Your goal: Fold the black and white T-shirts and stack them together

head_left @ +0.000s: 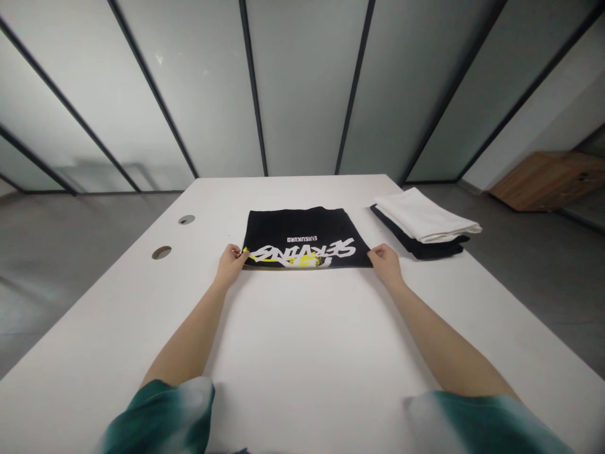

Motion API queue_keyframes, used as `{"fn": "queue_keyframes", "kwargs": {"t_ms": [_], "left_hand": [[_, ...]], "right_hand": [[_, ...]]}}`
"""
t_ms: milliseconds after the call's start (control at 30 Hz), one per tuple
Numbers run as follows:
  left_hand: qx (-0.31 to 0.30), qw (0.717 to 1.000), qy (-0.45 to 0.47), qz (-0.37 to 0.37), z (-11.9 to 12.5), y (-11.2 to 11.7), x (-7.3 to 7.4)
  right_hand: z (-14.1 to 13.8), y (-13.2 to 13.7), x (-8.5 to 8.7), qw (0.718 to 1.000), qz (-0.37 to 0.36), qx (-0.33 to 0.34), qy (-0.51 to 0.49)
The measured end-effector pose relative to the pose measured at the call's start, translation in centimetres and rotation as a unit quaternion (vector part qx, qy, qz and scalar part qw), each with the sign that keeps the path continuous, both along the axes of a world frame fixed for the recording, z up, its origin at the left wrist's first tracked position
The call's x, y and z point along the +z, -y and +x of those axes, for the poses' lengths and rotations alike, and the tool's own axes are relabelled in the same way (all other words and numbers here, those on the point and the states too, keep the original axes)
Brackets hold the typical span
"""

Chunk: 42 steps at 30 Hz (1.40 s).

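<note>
The left hand (231,265) is pinching the near left corner of a folded black shirt (302,234), its fingers curled closed on the cloth. The right hand (385,265) is grasping the near right corner in the same way, though how firmly cannot be told. The shirt is lying flat near the middle of the frame on a white table (321,353), directly between the hands and just ahead of the wrists, with white and yellow lettering running upside down along its near edge. Green tie-dyed sleeves (161,416) are showing at the bottom of the frame. Just right of the shirt, a folded white cloth (425,215) is resting on a folded black garment (420,248). Two round holes (161,252) are sitting toward the table's left edge. Frosted glass panels (302,94) are rising across the top of the frame, and a wooden cabinet (548,181) is standing at the upper right on a grey floor (543,284).
</note>
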<state>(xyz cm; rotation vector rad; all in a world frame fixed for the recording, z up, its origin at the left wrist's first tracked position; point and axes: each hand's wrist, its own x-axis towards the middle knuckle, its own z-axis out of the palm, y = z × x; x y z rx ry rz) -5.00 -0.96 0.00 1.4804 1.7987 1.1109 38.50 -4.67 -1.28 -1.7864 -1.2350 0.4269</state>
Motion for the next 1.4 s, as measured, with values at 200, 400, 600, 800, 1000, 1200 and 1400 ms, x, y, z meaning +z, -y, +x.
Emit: {"fn": "queue_keyframes", "kwargs": {"t_ms": [200,400,600,800,1000,1200,1400], "left_hand": [[0.031,0.965,-0.248,-0.078,0.5,1.0,1.3],[0.033,0.952,-0.298,-0.063,0.4,1.4,1.1],[-0.104,0.935,-0.325,0.097,0.7,1.5,0.4],[-0.193,0.895,-0.398,-0.060,1.7,2.1,0.5],[-0.180,0.888,-0.422,-0.029,2.6,-0.4,2.4],[-0.220,0.874,-0.433,0.022,8.1,-7.9,4.2],[-0.238,0.874,-0.423,-0.003,14.8,-14.5,2.2]], "right_hand": [[-0.2,0.6,1.0,0.994,-0.066,0.005,0.091],[-0.1,0.8,1.0,0.956,-0.092,0.002,0.280],[-1.1,1.0,0.7,0.924,0.042,0.157,0.346],[-2.4,1.0,-0.5,0.886,-0.143,0.222,0.382],[-2.6,1.3,2.1,0.914,-0.079,0.178,0.357],[-10.1,3.2,5.0,0.849,-0.062,0.386,0.354],[-17.8,3.5,3.5,0.840,-0.147,0.332,0.404]]}}
